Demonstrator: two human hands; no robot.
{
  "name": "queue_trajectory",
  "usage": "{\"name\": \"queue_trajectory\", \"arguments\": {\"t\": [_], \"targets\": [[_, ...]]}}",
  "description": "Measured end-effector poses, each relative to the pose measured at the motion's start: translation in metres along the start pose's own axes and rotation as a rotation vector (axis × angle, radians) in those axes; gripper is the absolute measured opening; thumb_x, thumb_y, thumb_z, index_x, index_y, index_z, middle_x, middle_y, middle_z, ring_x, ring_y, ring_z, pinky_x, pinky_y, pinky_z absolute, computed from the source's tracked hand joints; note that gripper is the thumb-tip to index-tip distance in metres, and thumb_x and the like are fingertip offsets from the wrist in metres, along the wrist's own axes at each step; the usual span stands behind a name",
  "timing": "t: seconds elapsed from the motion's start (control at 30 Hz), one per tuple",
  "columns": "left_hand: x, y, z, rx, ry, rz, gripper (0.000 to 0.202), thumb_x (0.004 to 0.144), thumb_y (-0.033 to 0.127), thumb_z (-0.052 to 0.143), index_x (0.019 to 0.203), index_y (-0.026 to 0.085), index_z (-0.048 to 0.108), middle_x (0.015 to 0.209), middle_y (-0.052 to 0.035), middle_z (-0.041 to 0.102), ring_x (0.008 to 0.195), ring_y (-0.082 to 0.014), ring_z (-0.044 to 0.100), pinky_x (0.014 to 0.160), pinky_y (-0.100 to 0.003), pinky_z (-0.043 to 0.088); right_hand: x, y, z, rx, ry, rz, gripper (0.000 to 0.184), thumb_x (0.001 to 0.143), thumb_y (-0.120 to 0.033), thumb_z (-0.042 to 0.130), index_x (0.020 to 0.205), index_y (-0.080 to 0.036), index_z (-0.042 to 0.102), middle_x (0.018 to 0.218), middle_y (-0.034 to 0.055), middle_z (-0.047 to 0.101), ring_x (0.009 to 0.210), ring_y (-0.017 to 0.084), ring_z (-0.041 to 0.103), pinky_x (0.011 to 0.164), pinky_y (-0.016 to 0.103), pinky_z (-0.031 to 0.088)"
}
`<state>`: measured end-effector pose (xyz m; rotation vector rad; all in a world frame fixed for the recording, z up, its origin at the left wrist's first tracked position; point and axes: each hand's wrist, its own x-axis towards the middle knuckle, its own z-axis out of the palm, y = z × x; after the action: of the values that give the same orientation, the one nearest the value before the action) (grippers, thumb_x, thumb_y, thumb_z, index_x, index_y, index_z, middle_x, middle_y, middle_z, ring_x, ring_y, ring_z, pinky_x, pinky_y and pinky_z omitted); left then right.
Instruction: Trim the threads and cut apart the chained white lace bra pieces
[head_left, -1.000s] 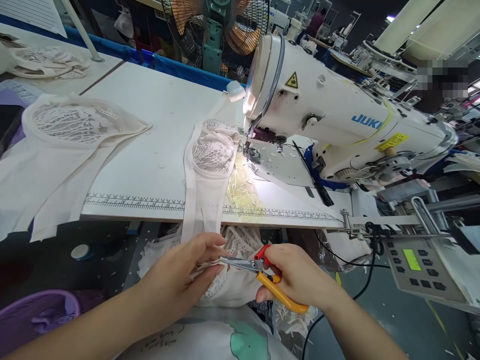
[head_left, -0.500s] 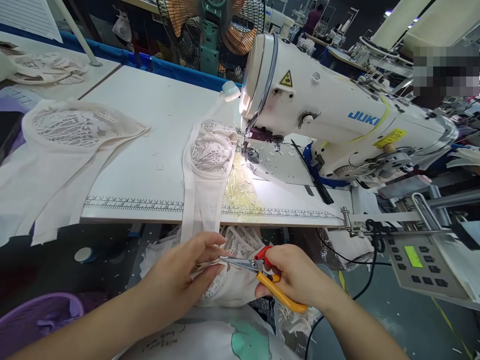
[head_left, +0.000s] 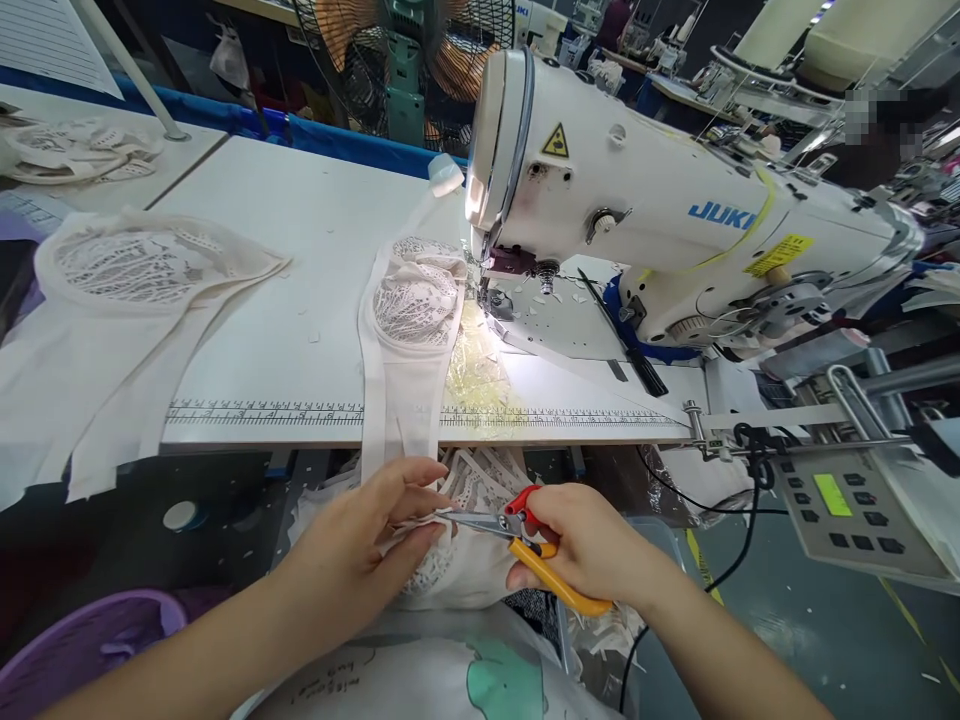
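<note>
At the table's front edge, my left hand (head_left: 382,530) pinches the edge of a cream lace bra (head_left: 480,575) that hangs over my lap. My right hand (head_left: 589,540) is closed around scissors (head_left: 551,578) with one red and one orange handle. Their blades point left and meet the fabric close to my left fingertips; whether they are cutting I cannot tell. Another part of lace bra (head_left: 416,305) lies on the table beside the sewing machine's needle, its band running down over the edge toward my left hand.
A white sewing machine (head_left: 600,170) stands at the right of the table (head_left: 300,350), with black tweezers (head_left: 637,360) by its base. More bra pieces (head_left: 124,270) lie left. A control panel (head_left: 844,510) is at right, a purple basket (head_left: 150,610) at lower left, a fan (head_left: 405,80) behind.
The camera view has shifted slightly. Both hands keep nearly the same pose, with the scissor blades still at the fabric by my left fingers.
</note>
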<state>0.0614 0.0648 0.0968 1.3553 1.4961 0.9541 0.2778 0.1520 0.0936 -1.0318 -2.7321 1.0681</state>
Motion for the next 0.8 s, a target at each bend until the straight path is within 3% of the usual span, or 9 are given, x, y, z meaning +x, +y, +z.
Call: {"name": "queue_trajectory", "arguments": {"t": [0.27, 0.47, 0.6, 0.7, 0.8], "targets": [[0.000, 0.000, 0.001, 0.002, -0.030, 0.013, 0.027, 0.080, 0.023, 0.051, 0.107, 0.026, 0.046, 0.091, -0.0009, 0.071, 0.088, -0.0164, 0.068, 0.055, -0.018, 0.054, 0.001, 0.002, 0.003, -0.037, 0.033, -0.022, 0.057, 0.069, -0.071, 0.052, 0.053, -0.020, 0.031, 0.050, -0.0055, 0.035, 0.045, 0.008, 0.031, 0.045, 0.022, 0.020], [0.001, 0.001, 0.001, 0.041, 0.003, 0.009, 0.026, 0.079, 0.024, 0.051, 0.105, 0.025, 0.048, 0.089, -0.0002, 0.072, 0.083, -0.0158, 0.068, 0.053, -0.018, 0.053, 0.000, 0.005, 0.006, -0.024, 0.071, -0.050, 0.054, 0.073, -0.064, 0.053, 0.053, -0.020, 0.028, 0.050, -0.0058, 0.032, 0.046, 0.008, 0.030, 0.045, 0.021, 0.020], [0.001, 0.004, 0.000, 0.071, 0.012, 0.008, 0.025, 0.080, 0.026, 0.050, 0.105, 0.025, 0.047, 0.087, -0.0007, 0.072, 0.079, -0.0158, 0.069, 0.052, -0.018, 0.052, -0.001, 0.007, 0.008, 0.026, 0.050, 0.014, 0.053, 0.071, -0.058, 0.060, 0.052, -0.020, 0.028, 0.051, -0.0057, 0.035, 0.047, 0.008, 0.031, 0.044, 0.020, 0.022], [0.002, 0.007, -0.001, 0.044, 0.000, 0.011, 0.027, 0.080, 0.027, 0.051, 0.106, 0.025, 0.047, 0.083, 0.0000, 0.073, 0.079, -0.0165, 0.069, 0.060, -0.021, 0.053, -0.001, 0.011, 0.007, 0.040, 0.045, 0.040, 0.050, 0.068, -0.054, 0.064, 0.054, -0.020, 0.030, 0.055, -0.0054, 0.037, 0.048, 0.008, 0.033, 0.044, 0.020, 0.023], [0.003, 0.010, -0.002, -0.030, 0.007, -0.032, 0.023, 0.080, 0.029, 0.052, 0.102, 0.024, 0.049, 0.082, 0.0003, 0.074, 0.074, -0.0162, 0.068, 0.065, -0.023, 0.052, 0.000, 0.012, 0.005, 0.059, 0.125, 0.010, 0.047, 0.068, -0.056, 0.062, 0.058, -0.020, 0.034, 0.059, -0.0042, 0.040, 0.051, 0.010, 0.035, 0.046, 0.021, 0.026]]}}
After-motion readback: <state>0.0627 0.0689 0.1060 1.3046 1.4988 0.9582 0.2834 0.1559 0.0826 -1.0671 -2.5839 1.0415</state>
